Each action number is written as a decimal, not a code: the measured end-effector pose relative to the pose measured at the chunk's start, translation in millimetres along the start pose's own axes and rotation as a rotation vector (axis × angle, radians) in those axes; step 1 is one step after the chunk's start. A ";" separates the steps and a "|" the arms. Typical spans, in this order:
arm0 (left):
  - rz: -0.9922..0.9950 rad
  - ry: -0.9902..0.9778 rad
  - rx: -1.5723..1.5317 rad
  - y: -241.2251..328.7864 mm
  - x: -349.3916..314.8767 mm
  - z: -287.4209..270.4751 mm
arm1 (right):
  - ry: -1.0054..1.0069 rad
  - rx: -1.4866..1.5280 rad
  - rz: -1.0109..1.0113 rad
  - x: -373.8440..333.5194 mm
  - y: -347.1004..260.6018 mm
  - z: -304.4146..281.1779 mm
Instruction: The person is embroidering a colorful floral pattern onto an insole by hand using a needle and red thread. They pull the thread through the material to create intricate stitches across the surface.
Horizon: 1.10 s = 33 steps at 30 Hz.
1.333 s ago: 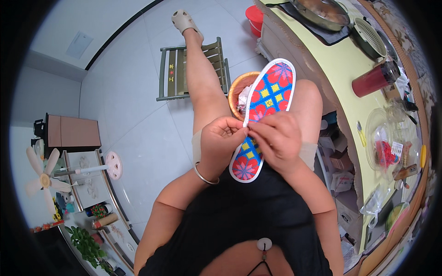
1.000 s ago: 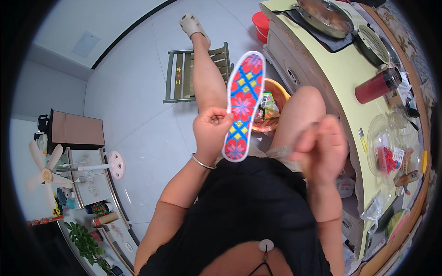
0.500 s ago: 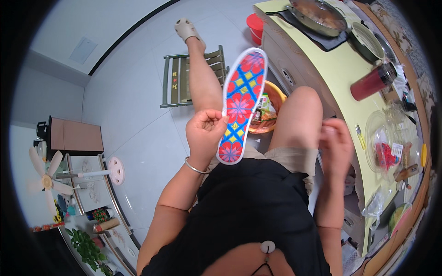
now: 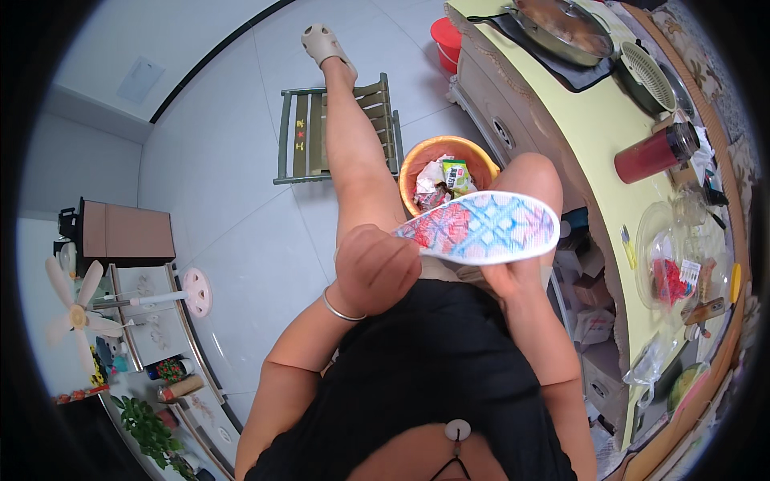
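An embroidered insole [image 4: 489, 228] lies crosswise above my lap, its paler reverse with blurred red, blue and pink stitching turned up and a white edge around it. My left hand [image 4: 377, 271] is closed around its left end, the back of the hand facing up. Under the insole's right part is my right hand [image 4: 517, 279], apparently touching it from below. The insole hides its fingers, so their grip cannot be made out.
An orange-rimmed waste bin [image 4: 408, 167] with wrappers stands just beyond the insole. A folding stool [image 4: 315, 132] is under my outstretched leg. The yellow-green counter [image 4: 597, 120] on the right bears a lidded pan [image 4: 565, 32], a dark red bottle [image 4: 648, 156] and a plastic container with red thread [image 4: 670, 276].
The insole has turned from upright, patterned face up, to crosswise with its reverse showing. My right hand has come in from the right to beneath it; my left hand has rotated.
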State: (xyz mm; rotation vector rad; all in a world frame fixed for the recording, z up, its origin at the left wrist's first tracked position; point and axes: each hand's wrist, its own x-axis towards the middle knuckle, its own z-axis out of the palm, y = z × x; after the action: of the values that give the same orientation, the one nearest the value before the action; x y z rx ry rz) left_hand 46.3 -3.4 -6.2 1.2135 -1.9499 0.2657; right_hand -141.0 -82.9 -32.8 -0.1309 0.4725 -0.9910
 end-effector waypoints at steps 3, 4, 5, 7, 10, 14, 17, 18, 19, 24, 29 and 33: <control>0.095 0.112 0.092 -6.4 -7.1 4.7 | -0.031 0.093 -0.039 1.9 -27.3 -26.3; 0.090 0.101 0.092 -8.3 -7.5 4.1 | -0.017 0.122 -0.081 4.2 -35.4 -38.2; 0.087 0.091 0.090 -10.0 -7.5 4.4 | -0.035 0.087 -0.087 4.1 -44.7 -33.8; 0.091 0.076 0.084 -14.0 -8.9 7.5 | -0.042 -0.170 -0.147 0.5 -43.0 -26.7; 0.126 0.060 0.022 -14.9 -8.8 19.8 | 0.094 -0.625 -0.427 -8.0 -11.6 7.3; 0.083 -0.078 -0.278 -14.7 -10.2 31.2 | -0.231 -0.481 -0.175 4.2 -32.1 -19.9; -0.219 -0.227 -0.647 -25.3 -7.7 35.8 | -0.354 -0.384 -0.152 2.6 -41.0 -23.4; -0.344 -0.253 -0.762 -29.0 -3.2 36.6 | -0.307 -0.425 -0.172 1.2 -41.5 -25.9; -0.469 -0.282 -0.877 -31.6 2.5 37.4 | -0.311 -0.427 -0.185 0.6 -40.8 -28.8; -0.218 -0.360 -1.044 -31.0 14.4 55.2 | -0.285 -0.349 -0.199 -0.7 -35.8 -42.3; -0.213 -0.350 -1.127 -28.1 15.0 67.2 | -0.236 -0.268 -0.162 -8.1 -28.8 -47.0; -0.476 -0.480 -1.288 -32.0 10.7 64.9 | -0.183 -0.169 -0.091 -13.6 -32.6 -58.3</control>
State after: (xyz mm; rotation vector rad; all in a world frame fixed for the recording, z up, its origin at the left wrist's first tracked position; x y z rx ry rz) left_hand 36.6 -62.6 -48.1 0.7774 -1.5471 -1.4147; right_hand -198.1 -83.4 -70.0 -0.3947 0.3840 -1.0166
